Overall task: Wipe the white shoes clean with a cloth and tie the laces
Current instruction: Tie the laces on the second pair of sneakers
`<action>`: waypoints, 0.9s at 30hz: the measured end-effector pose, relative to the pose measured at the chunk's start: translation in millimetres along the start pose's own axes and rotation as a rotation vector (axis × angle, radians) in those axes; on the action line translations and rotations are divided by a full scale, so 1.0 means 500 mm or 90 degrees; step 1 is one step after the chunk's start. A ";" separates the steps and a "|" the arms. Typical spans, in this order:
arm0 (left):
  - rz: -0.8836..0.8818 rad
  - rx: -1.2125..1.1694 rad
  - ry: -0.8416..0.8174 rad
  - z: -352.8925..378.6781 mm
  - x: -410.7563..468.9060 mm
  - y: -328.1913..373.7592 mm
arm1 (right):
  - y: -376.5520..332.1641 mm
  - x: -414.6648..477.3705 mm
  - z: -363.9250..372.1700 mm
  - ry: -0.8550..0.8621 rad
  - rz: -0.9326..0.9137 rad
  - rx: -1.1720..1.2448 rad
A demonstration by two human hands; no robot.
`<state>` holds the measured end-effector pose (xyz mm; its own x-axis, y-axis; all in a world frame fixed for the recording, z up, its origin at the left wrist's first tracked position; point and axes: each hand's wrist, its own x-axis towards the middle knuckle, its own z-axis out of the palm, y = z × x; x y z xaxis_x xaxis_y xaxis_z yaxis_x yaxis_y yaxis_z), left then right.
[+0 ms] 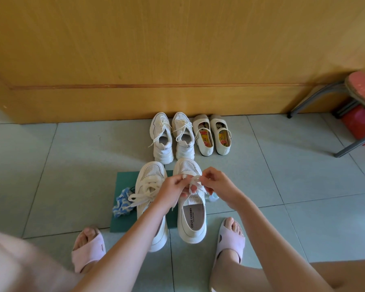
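Nearest the camera, two feet in pink slippers (86, 247) stand on the pale tiled floor (303, 186), one on each side of the work. Both bare forearms reach forward between them, and the left one crosses over the heel of the left sneaker (151, 182).

The hands meet above the throat of the right sneaker (192, 220). The left hand (173, 186) has its fingers curled round a strand of the white lace (195, 181). The right hand (215, 184) pinches the same lace from the other side, so the lace is bunched in the small gap between them. Neither hand is nearer: both sit level over the tongue. The sneaker's long axis runs straight away from the person, toe towards the wall and heel opening towards the camera. Any tightening pull would therefore go sideways across the shoe, left hand to the left and right hand to the right. The knot looks part-formed (its exact stage is hidden by the fingers).

The left sneaker already carries a finished bow (143, 193). Both sneakers rest on a green mat (124, 222). A blue-and-white cloth (121, 204) lies crumpled on the mat, touching the outer side of the left sneaker and held by no one. Something small and clear (212, 198) peeks out beside the right sneaker; I cannot tell what it is.

Farther off, a pair of laced white trainers (171, 138) and a pair of cream strap flats (212, 134) stand side by side against the wooden panel (177, 49). A red-seated stool (360, 89) stands at the far right.
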<state>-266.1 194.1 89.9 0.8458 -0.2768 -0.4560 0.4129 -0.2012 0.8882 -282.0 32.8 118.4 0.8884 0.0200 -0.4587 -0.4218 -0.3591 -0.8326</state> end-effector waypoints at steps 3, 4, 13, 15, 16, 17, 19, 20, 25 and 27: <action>-0.050 -0.010 -0.017 0.004 0.002 0.010 | -0.010 -0.005 0.005 0.005 -0.017 0.010; -0.067 -0.019 -0.026 0.003 0.003 0.015 | -0.014 -0.005 0.007 0.000 -0.034 -0.005; -0.172 -0.215 -0.052 0.001 -0.004 0.014 | 0.010 -0.011 0.009 -0.053 -0.092 -0.219; -0.150 -0.145 -0.027 0.003 -0.008 0.018 | 0.020 -0.011 0.007 -0.053 -0.058 -0.188; -0.132 -0.100 -0.010 0.004 -0.010 0.022 | 0.023 -0.011 0.007 -0.047 -0.036 -0.161; -0.113 -0.065 0.003 0.003 -0.012 0.024 | 0.026 -0.011 0.007 -0.042 -0.017 -0.132; -0.076 -0.033 0.007 0.000 -0.008 0.023 | 0.028 -0.010 0.011 -0.028 0.008 -0.093; -0.061 -0.016 0.008 -0.001 -0.007 0.020 | 0.027 -0.008 0.014 -0.027 0.014 -0.093; 0.010 0.090 0.040 -0.001 -0.009 0.014 | 0.026 0.001 0.032 -0.041 0.026 -0.124; 0.054 0.168 0.062 0.002 -0.014 0.015 | 0.034 0.002 0.034 -0.040 0.042 -0.103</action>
<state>-269.4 193.6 99.6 0.9073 -0.2139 -0.3619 0.2480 -0.4230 0.8716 -291.2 42.5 98.6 0.8445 0.0478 -0.5335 -0.4398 -0.5066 -0.7416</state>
